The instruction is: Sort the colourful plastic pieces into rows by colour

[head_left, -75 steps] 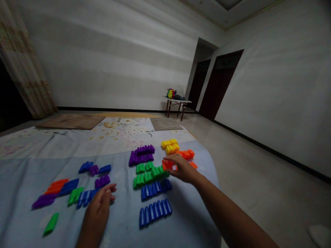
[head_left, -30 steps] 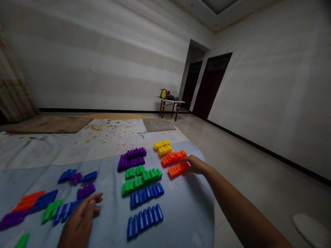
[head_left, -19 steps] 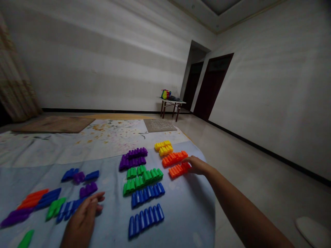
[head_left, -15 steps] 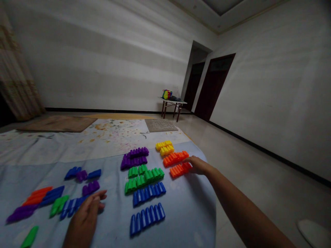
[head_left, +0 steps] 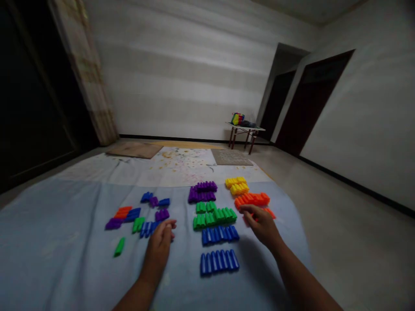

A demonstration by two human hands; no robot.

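Note:
My left hand [head_left: 161, 239] is beside the front end of a row of blue finger-shaped plastic pieces [head_left: 147, 229], partly covering it. Its fingers are loosely extended, and nothing shows in them. My right hand [head_left: 263, 224] hovers, with bent fingers apart, in front of the long orange row [head_left: 253, 199]. It partly hides a shorter orange row [head_left: 269, 212]. Between my hands lie purple pieces [head_left: 202, 192], green pieces [head_left: 214, 217] and two rows of blue pieces [head_left: 219, 261]. Yellow pieces [head_left: 236, 185] sit beyond the orange ones.
Smaller mixed clusters lie on the left, including purple pieces [head_left: 162, 214] and a single green piece [head_left: 119, 247]. A blue cloth [head_left: 81, 259] covers the near table. Two flat boards, one brown [head_left: 136, 150] and one grey [head_left: 231, 157], lie at its far side.
The view has swung left and pulled back. My right hand has moved left and nearer, away from the shorter orange row's right end. My left hand remains by the blue row.

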